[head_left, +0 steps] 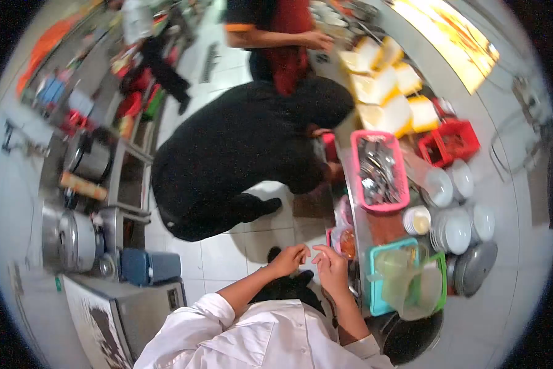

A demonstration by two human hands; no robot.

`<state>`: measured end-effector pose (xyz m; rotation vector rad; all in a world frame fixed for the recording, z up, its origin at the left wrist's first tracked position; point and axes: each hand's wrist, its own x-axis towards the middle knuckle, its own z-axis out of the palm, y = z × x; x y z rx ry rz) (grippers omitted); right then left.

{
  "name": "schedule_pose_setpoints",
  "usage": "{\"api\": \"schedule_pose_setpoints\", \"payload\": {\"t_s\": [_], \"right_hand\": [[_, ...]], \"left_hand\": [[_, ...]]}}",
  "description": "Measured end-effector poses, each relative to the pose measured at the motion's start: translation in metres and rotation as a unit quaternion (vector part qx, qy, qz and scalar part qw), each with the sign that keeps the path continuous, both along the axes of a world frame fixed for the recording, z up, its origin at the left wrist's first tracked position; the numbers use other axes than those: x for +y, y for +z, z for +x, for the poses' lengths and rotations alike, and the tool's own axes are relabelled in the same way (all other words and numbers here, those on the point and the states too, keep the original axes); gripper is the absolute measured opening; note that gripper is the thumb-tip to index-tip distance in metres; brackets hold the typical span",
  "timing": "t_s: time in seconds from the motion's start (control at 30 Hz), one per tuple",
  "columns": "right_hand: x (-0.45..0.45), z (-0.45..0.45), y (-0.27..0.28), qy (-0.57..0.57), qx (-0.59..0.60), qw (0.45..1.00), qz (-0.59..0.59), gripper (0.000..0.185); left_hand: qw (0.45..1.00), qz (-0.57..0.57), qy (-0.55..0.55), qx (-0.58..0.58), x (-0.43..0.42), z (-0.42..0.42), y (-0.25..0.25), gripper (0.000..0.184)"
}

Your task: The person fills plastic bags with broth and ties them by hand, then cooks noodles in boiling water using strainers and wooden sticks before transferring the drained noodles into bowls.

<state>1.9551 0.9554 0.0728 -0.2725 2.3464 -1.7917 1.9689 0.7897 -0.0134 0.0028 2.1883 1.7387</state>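
Observation:
My left hand (290, 259) hangs in front of my body with its fingers curled in, and nothing shows in it. Close beside it, my right hand (332, 268) has its index finger and thumb apart and also holds nothing visible. The two hands nearly meet at the fingertips but look separate. Just past my right hand, a bag of orange-red food (348, 243) rests by the counter edge. A turquoise tray (376, 289) lies to the right, with a translucent plastic container (412, 295) over it and a green tray (442, 267) alongside.
A person in black (227, 147) bends low ahead, reaching to the counter's side; another person (276, 37) stands behind. On the counter are a pink basket (390, 208) of cutlery, a red crate (461, 132), stacked bowls (456, 230) and white-yellow containers (375, 89). A blue bin (150, 267) is left.

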Motion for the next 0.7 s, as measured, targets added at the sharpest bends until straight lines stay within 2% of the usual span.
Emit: {"api": "schedule_pose_setpoints", "payload": {"t_s": [0.03,0.07,0.1,0.13,0.2,0.3,0.43,0.5,0.53,0.6,0.63,0.67,0.7], "right_hand": [[-0.009,0.001,-0.004,0.021,-0.047,0.998,-0.035,0.029],[-0.018,0.001,-0.006,0.047,-0.038,0.998,-0.036,0.029],[-0.028,0.001,-0.008,0.069,-0.014,0.997,-0.019,0.031],[-0.041,0.001,-0.008,0.089,0.009,0.996,-0.004,0.032],[-0.074,0.003,0.005,0.124,0.0,0.992,-0.027,0.03],[-0.14,0.013,0.008,0.211,0.063,0.975,-0.036,0.025],[-0.262,0.043,0.014,0.361,0.027,0.932,-0.025,0.022],[-0.329,0.065,0.015,0.402,0.038,0.915,-0.015,0.022],[-0.363,0.08,0.013,0.43,0.038,0.902,-0.004,0.022],[-0.427,0.104,-0.009,0.434,0.067,0.898,-0.011,0.019],[-0.454,0.113,-0.017,0.419,0.11,0.9,0.04,0.022],[-0.477,0.12,-0.013,0.417,0.065,0.903,0.083,0.015],[-0.497,0.122,-0.017,0.42,0.08,0.901,0.075,0.016]], "left_hand": [[1.0,-0.009,0.02,-0.016,-0.019,0.012,-0.009,0.015],[0.999,-0.016,0.038,-0.031,-0.039,0.025,-0.025,0.015],[0.997,-0.07,0.029,-0.03,-0.061,0.038,-0.045,0.013],[0.996,-0.073,0.053,-0.024,-0.078,0.053,-0.044,0.013],[0.975,-0.208,0.022,-0.077,-0.113,0.077,-0.042,0.021],[0.962,-0.247,0.031,-0.114,-0.166,0.123,-0.043,0.026],[0.929,-0.304,0.071,-0.199,-0.262,0.187,-0.02,0.031],[0.894,-0.35,0.126,-0.248,-0.319,0.219,-0.012,0.033],[0.862,-0.431,0.119,-0.24,-0.345,0.234,-0.001,0.032],[0.795,-0.548,0.073,-0.25,-0.406,0.256,0.013,0.03],[0.775,-0.584,0.072,-0.232,-0.438,0.266,0.007,0.025],[0.79,-0.558,0.051,-0.25,-0.466,0.267,0.044,0.021],[0.791,-0.548,0.082,-0.259,-0.491,0.265,0.066,0.021]]}}
